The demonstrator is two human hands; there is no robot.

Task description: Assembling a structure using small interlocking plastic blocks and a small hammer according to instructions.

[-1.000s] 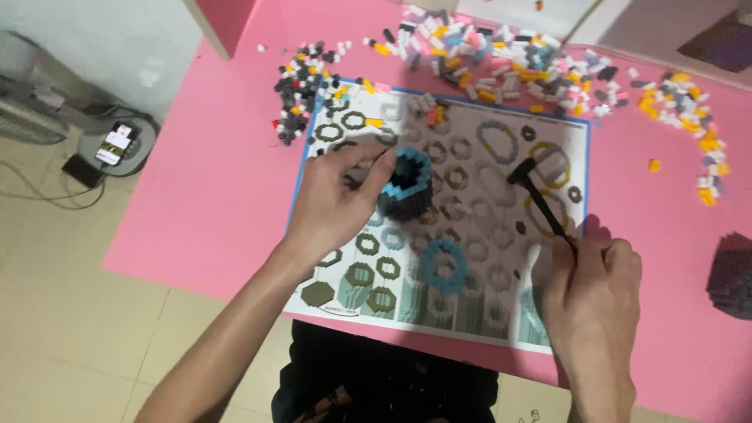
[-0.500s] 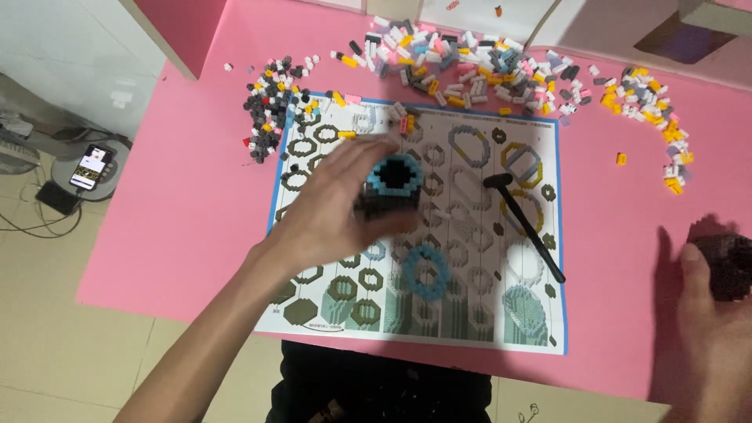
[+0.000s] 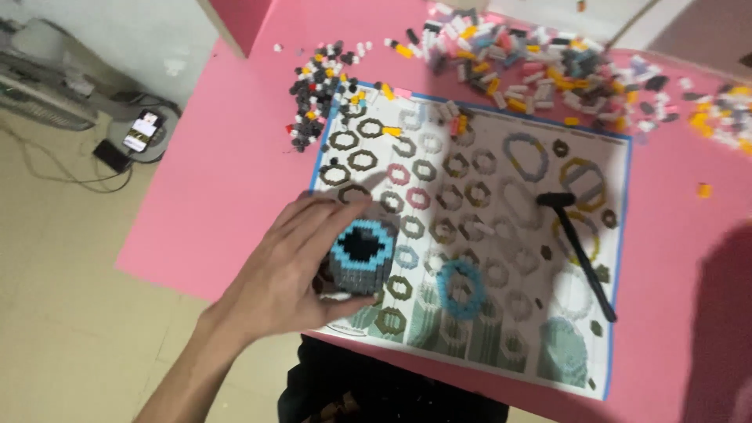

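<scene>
Left hand (image 3: 294,270) wrapped around a small grey brick-built block (image 3: 362,257) with a light-blue ring and black centre on top — fingers curled on its near and far sides, holding it over the lower-left corner of the instruction sheet (image 3: 501,235). Sheet is rectangular, blue-bordered, printed with rows of ring shapes, flat on the pink table (image 3: 227,180). Black hammer-like tool (image 3: 576,247) lies on the sheet's right half. Loose bricks (image 3: 540,66) scattered along the sheet's far edge. Right hand out of frame — only a shadow at far right.
</scene>
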